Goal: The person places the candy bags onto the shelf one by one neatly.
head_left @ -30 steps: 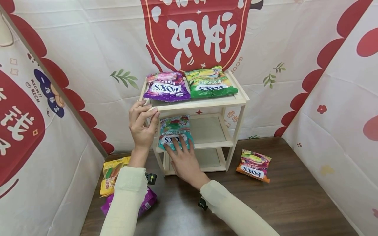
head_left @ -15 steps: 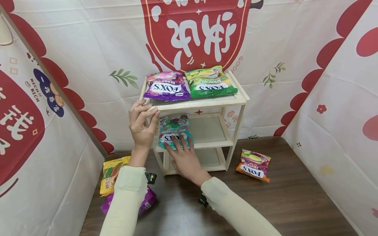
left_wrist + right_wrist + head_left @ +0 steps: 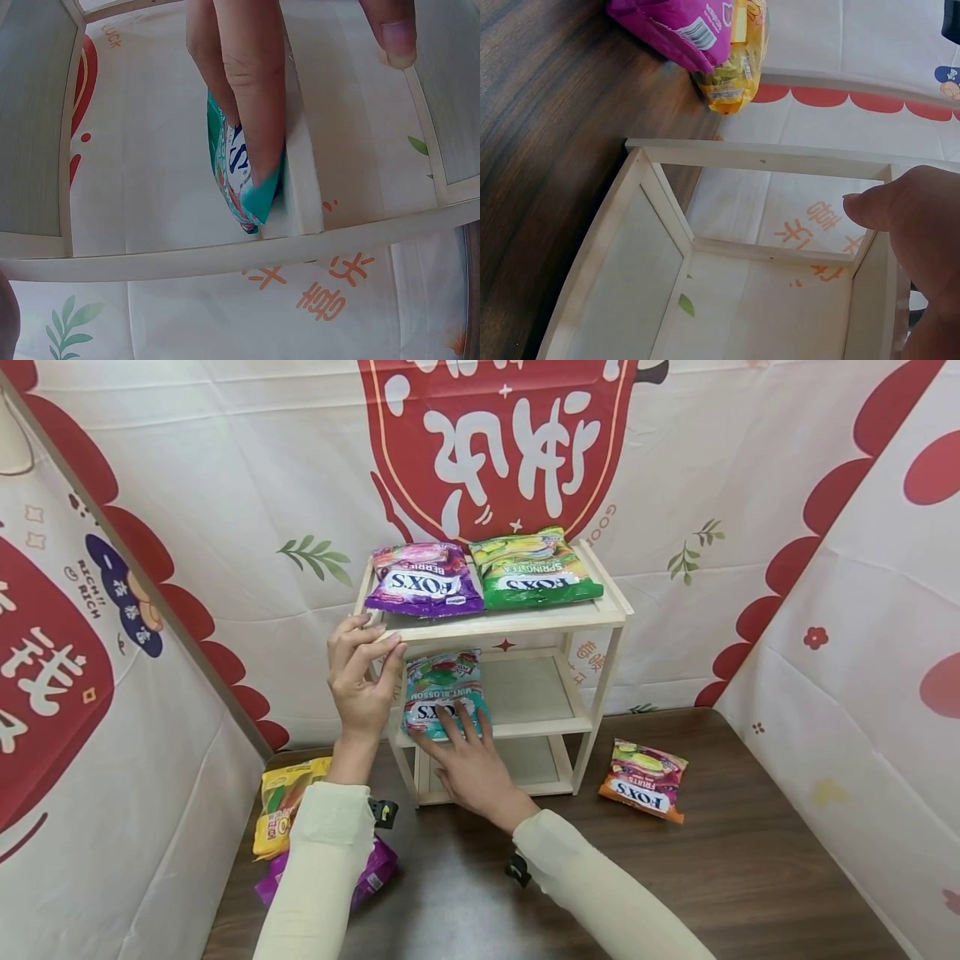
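A teal mint candy bag (image 3: 442, 685) lies on the left part of the middle shelf of a small wooden rack (image 3: 536, 727). My right hand (image 3: 480, 777) presses on its near end with spread fingers. In the left wrist view, these fingers reach down onto the bag (image 3: 236, 172); in the right wrist view, the thumb (image 3: 870, 210) is by the shelf's front edge. My left hand (image 3: 363, 681) holds the rack's top left front corner, thumb on the front rail and fingers bent over the side.
Purple (image 3: 423, 581) and green (image 3: 532, 568) candy bags lie side by side on the top shelf. A fruit candy bag (image 3: 645, 781) lies on the table (image 3: 720, 860) at right. At left, a yellow bag (image 3: 281, 810) and a purple bag (image 3: 375, 872) sit partly behind my left sleeve.
The mint bag has shifted very slightly back on its shelf, with the right fingers staying on its near end. My left hand keeps its place on the rack corner.
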Motion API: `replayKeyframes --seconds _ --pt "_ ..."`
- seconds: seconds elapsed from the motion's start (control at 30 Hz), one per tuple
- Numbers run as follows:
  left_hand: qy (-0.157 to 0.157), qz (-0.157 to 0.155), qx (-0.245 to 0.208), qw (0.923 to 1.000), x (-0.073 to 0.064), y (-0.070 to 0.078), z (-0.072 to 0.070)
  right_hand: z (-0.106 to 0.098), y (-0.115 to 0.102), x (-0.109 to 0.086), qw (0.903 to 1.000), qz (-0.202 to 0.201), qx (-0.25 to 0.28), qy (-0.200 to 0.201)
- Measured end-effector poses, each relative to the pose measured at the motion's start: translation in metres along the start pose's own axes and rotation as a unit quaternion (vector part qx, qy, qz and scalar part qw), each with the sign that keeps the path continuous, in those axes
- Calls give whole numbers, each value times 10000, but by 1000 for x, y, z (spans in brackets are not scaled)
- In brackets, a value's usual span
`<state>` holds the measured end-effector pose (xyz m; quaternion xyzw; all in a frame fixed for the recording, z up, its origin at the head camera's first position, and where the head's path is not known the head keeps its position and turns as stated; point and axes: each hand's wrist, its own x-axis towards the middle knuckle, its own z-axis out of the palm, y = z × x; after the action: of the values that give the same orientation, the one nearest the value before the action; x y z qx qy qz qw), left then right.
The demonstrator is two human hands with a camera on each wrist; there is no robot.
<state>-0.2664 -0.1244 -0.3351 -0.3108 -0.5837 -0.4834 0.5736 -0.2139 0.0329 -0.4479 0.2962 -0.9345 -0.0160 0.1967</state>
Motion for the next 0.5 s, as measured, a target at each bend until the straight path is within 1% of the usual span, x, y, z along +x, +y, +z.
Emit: replayKeyframes --seconds 0.13,0.4,0.5 --pt "11 0 -12 10000 0 -1 0 1 -1 0 10000 -9 77 -6" --pt "6 25 16 10000 -1 -2 0 0 -1 -1 10000 -9 26 -35" --pt "6 35 20 10000 -1 -2 0 0 -2 -1 9999 -17 57 99"
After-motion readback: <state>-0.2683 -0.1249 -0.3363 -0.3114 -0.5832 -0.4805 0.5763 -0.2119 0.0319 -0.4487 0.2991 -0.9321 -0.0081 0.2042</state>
